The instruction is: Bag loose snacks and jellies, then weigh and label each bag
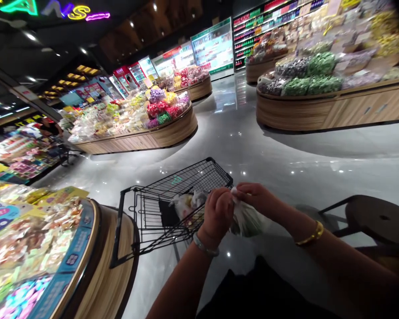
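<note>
Since the knotted-looking neck of a plastic bag is the narrow part, our left hand closes at it and our right hand pinches it, probably so the greenish contents hang low and the mouth stays gathered. We hold it just beside the cart, outside its basket; whether they touch, we cannot tell. The bags inside lean together, seemingly because the basket confines them. Counting outward: one bag gripped, two bracelets on our wrists, one cart, at least two bags inside, one stool, at least five wood-sided stands.
</note>
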`<state>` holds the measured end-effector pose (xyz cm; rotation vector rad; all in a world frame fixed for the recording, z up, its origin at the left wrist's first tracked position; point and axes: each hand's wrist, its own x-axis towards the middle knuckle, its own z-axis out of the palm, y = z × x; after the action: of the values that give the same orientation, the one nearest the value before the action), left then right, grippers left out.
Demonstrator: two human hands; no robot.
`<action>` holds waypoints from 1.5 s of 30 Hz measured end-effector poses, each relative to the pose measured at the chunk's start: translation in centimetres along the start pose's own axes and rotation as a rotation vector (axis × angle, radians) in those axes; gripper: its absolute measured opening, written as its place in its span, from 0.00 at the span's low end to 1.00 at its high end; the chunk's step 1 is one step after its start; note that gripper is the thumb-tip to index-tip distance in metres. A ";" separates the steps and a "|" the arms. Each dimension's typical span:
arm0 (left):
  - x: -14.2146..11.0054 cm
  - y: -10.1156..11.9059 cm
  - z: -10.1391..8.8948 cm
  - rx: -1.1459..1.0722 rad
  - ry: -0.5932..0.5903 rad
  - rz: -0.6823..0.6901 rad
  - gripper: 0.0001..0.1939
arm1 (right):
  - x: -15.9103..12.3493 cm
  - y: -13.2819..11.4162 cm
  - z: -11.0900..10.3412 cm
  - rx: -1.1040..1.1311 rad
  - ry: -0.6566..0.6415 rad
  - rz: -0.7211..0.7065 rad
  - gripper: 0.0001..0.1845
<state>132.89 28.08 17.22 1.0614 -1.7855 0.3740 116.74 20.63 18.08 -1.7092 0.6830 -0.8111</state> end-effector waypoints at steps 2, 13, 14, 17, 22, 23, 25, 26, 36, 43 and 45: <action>0.9 -1.1 1.1 0.009 0.033 -0.069 0.10 | 1.7 0.2 -1.0 0.045 0.003 0.036 0.13; 8.3 -7.9 1.6 0.165 -0.057 -0.042 0.06 | 10.3 -0.8 -3.3 0.005 0.234 -0.135 0.10; 8.8 -8.5 1.4 0.161 -0.032 -0.042 0.07 | 11.0 -1.0 -3.4 0.003 0.246 -0.132 0.10; 9.3 -10.7 1.3 0.104 0.018 -0.100 0.07 | 13.1 -0.5 -3.3 0.065 0.266 -0.045 0.10; 9.2 -16.9 2.5 -0.082 -0.203 -0.390 0.07 | 18.1 1.3 -2.0 0.159 0.249 0.038 0.14; 9.5 -18.3 2.8 -0.129 -0.278 -0.465 0.08 | 19.4 1.3 -1.7 0.137 0.239 0.022 0.14; 10.4 -21.3 3.1 -0.192 -0.411 -0.539 0.20 | 22.2 1.2 -1.1 0.070 0.215 -0.015 0.14; 10.8 -22.7 3.2 -0.205 -0.464 -0.541 0.26 | 23.6 1.1 -0.8 0.029 0.200 -0.028 0.14; 8.3 -34.6 4.5 -0.184 -0.699 -0.658 0.14 | 29.9 4.4 1.7 -0.398 0.076 -0.220 0.12; 0.2 -44.7 7.0 -0.132 -0.832 -0.874 0.15 | 25.4 9.8 -1.4 -0.392 0.130 0.091 0.18; -2.5 -47.2 8.1 -0.101 -0.876 -0.931 0.14 | 23.0 11.9 -2.1 -0.351 0.161 0.237 0.18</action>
<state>166.01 -2.96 1.61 2.0044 -1.7177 -0.8584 128.42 -1.55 11.22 -1.8385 1.1708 -0.6949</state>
